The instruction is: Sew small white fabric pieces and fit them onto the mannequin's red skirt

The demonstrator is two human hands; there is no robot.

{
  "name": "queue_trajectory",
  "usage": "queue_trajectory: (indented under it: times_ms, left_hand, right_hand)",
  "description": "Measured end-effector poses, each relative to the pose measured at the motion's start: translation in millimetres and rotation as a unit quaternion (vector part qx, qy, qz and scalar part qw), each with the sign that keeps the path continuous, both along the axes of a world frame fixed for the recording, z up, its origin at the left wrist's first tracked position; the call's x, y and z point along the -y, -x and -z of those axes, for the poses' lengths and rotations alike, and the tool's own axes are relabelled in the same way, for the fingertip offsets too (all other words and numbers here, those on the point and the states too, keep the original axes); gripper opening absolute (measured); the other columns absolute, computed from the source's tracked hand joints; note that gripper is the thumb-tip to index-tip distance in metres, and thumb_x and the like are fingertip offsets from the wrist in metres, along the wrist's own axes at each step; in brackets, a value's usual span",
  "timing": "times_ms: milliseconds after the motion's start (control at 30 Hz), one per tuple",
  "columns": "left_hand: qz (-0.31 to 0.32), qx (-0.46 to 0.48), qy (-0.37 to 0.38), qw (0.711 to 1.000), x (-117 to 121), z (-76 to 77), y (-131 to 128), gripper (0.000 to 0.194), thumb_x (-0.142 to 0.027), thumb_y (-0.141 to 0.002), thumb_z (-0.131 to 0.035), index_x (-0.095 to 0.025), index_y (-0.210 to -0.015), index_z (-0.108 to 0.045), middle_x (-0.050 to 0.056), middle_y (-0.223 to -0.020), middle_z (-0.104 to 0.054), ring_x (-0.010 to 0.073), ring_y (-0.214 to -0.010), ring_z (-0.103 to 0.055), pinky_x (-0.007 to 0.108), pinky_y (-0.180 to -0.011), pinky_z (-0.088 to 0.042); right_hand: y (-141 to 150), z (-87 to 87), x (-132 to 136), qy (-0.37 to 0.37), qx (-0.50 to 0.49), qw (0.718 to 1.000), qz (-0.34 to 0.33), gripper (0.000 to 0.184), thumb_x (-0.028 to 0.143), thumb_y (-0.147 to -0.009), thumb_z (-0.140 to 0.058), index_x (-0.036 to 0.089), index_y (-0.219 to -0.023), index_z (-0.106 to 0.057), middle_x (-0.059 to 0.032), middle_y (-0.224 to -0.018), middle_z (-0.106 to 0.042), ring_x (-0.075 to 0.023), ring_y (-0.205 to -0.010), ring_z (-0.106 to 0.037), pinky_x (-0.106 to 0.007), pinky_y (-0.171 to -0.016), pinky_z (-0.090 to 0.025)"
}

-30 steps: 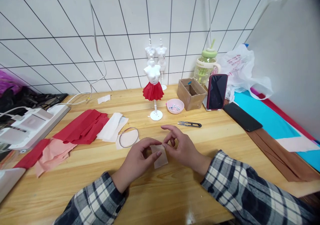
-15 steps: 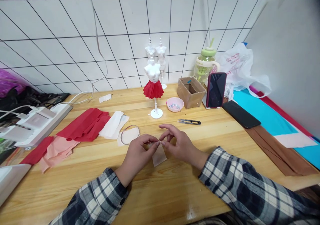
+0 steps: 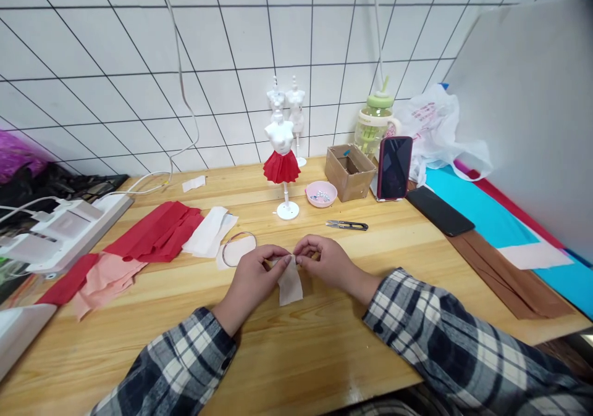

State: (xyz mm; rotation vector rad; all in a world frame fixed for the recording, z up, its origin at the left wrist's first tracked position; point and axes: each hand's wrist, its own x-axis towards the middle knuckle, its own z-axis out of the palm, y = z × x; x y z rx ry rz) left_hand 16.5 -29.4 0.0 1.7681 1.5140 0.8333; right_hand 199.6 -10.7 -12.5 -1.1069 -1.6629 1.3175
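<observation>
My left hand (image 3: 252, 283) pinches the top of a small piece of white cloth (image 3: 291, 285) between thumb and forefinger. The cloth hangs down below the fingertips, just above the table. My right hand (image 3: 327, 260) is closed at the same upper edge, its thumb and forefinger meeting the cloth beside the left fingertips. Whether a needle or thread is also between the fingers is too small to tell. Beyond the hands, a small white dress form (image 3: 280, 133) wears a pleated red skirt (image 3: 281, 167). Thread snips (image 3: 347, 225) lie past my right hand.
To the left are red fabric (image 3: 155, 232), white pieces (image 3: 209, 232), a thin ring (image 3: 224, 252) and a power strip (image 3: 83, 234). Behind stand a pink bowl of beads (image 3: 321, 202), a cardboard box (image 3: 349, 181) and a propped phone (image 3: 394, 168). Brown fabric (image 3: 509, 274) lies right.
My right hand's raised fingers have curled in, and its fingertips now close at the cloth's top edge. More of the hanging cloth shows. The view has shifted slightly.
</observation>
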Motion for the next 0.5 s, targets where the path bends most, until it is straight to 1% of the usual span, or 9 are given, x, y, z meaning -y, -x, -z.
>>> queue_trajectory:
  times_ms: [100, 167, 267, 367, 433, 500]
  left_hand:
    - [-0.004, 0.014, 0.000, 1.000, -0.2, 1.2, 0.5, 0.024, -0.040, -0.083, -0.063, -0.020, -0.088, -0.073, 0.005, -0.085, -0.075, 0.0198, -0.077, -0.065, 0.029, -0.070, -0.048]
    - [-0.002, 0.027, 0.003, 1.000, 0.1, 1.2, -0.1, 0.024, -0.040, -0.082, -0.063, -0.020, -0.089, -0.073, 0.005, -0.086, -0.074, 0.0200, -0.078, -0.065, 0.030, -0.071, -0.049]
    - [0.001, 0.057, 0.016, 0.998, 1.3, -0.8, -2.9, 0.023, -0.040, -0.081, -0.064, -0.019, -0.088, -0.071, 0.004, -0.081, -0.072, 0.0190, -0.075, -0.064, 0.029, -0.067, -0.049]
    - [0.003, 0.090, 0.036, 0.995, 2.4, -2.3, -5.4, 0.024, -0.040, -0.079, -0.065, -0.018, -0.089, -0.067, 0.002, -0.073, -0.066, 0.0163, -0.067, -0.060, 0.026, -0.061, -0.047]
    - [0.011, 0.103, 0.045, 0.994, 2.5, -1.9, -5.3, 0.024, -0.041, -0.079, -0.065, -0.018, -0.088, -0.065, 0.000, -0.069, -0.062, 0.0146, -0.063, -0.056, 0.025, -0.058, -0.046]
    - [0.020, 0.114, 0.049, 0.992, 2.3, -0.8, -3.7, 0.024, -0.040, -0.079, -0.065, -0.018, -0.088, -0.064, 0.000, -0.071, -0.061, 0.0141, -0.063, -0.056, 0.025, -0.059, -0.046]
  right_hand:
    - [-0.4, 0.9, -0.2, 0.012, -0.010, 1.000, -0.008, 0.024, 0.014, -0.075, -0.057, 0.018, -0.098, -0.063, -0.0017, -0.085, -0.069, -0.0115, -0.072, -0.060, -0.025, -0.067, -0.048]
    - [0.7, 1.8, 0.5, 0.012, -0.014, 1.000, -0.006, 0.026, 0.015, -0.075, -0.058, 0.018, -0.100, -0.063, -0.0022, -0.087, -0.069, -0.0116, -0.073, -0.060, -0.026, -0.068, -0.048]
    - [3.3, 2.4, 0.6, 0.016, -0.021, 1.000, 0.002, 0.018, 0.021, -0.074, -0.062, 0.018, -0.092, -0.064, 0.0002, -0.076, -0.065, -0.0118, -0.069, -0.059, -0.025, -0.066, -0.048]
    - [3.7, 2.2, -1.5, 0.061, -0.044, 0.997, 0.004, 0.010, 0.021, -0.073, -0.063, 0.018, -0.082, -0.062, 0.0021, -0.068, -0.060, -0.0112, -0.064, -0.057, -0.024, -0.059, -0.047]
    - [2.6, 1.9, -3.4, 0.088, -0.057, 0.994, 0.003, 0.010, 0.021, -0.071, -0.063, 0.018, -0.080, -0.060, 0.0026, -0.066, -0.059, -0.0105, -0.061, -0.055, -0.022, -0.054, -0.046]
    - [1.2, 1.4, -4.9, 0.100, -0.063, 0.993, 0.004, 0.010, 0.021, -0.070, -0.064, 0.018, -0.079, -0.059, 0.0029, -0.066, -0.058, -0.0098, -0.059, -0.054, -0.021, -0.050, -0.045]
